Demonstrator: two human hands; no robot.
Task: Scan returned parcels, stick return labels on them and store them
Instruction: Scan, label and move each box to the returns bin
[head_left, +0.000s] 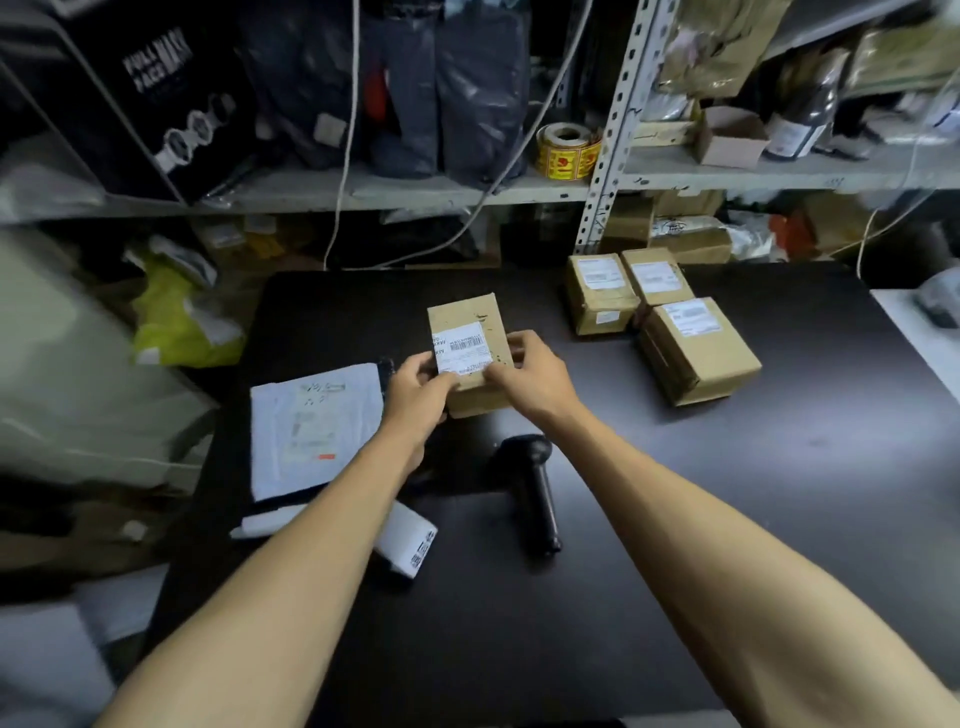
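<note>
Dim indoor light; black table (675, 519) dark; wide-angle bending and motion blur at edges, centre sharper.

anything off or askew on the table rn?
Slightly: the white label on the box that the left hand and right hand hold sits skewed, hanging over the box's left edge. The box top also shows small dark scuffs. The three boxes at right look tidy.

On the tabletop (779, 467), a parcel (470, 353) sits centre, a mailer (311, 426) left of it, a scanner (535, 493) in front, and three boxes (660, 317) (clustered, touching) right; a shelf (415, 189) runs behind.
</note>
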